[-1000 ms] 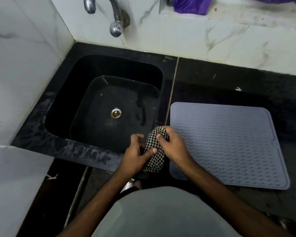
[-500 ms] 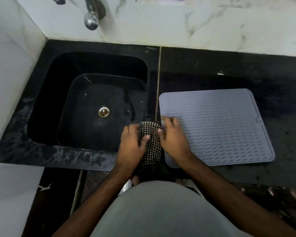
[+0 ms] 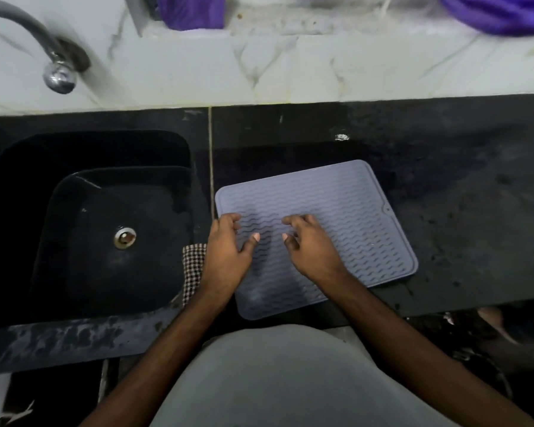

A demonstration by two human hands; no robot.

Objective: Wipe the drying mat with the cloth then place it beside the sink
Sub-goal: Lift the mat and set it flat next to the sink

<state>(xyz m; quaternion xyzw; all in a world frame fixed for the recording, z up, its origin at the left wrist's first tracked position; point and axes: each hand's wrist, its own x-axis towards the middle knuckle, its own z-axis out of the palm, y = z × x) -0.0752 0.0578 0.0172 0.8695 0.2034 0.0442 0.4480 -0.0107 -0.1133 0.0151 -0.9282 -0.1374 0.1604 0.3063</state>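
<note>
A grey ribbed drying mat (image 3: 346,217) lies flat on the black counter, just right of the sink (image 3: 28,229), slightly turned. Both my hands hover over or rest on its left half, fingers loosely spread and holding nothing: my left hand (image 3: 228,254) near the mat's left edge, my right hand (image 3: 312,248) closer to the middle. The checked black-and-white cloth (image 3: 193,266) lies folded on the sink's right rim, partly hidden under my left wrist, held by neither hand.
A chrome tap (image 3: 57,73) hangs over the sink's back left. Purple cloth items (image 3: 195,10) sit on the marble ledge behind. The black counter (image 3: 460,195) stretches to the right of the mat. The counter's front edge runs just under my forearms.
Both hands have let go of the folded cloth, which now lies on the sink rim. They moved right onto the mat with fingers spread. The camera has shifted right too.
</note>
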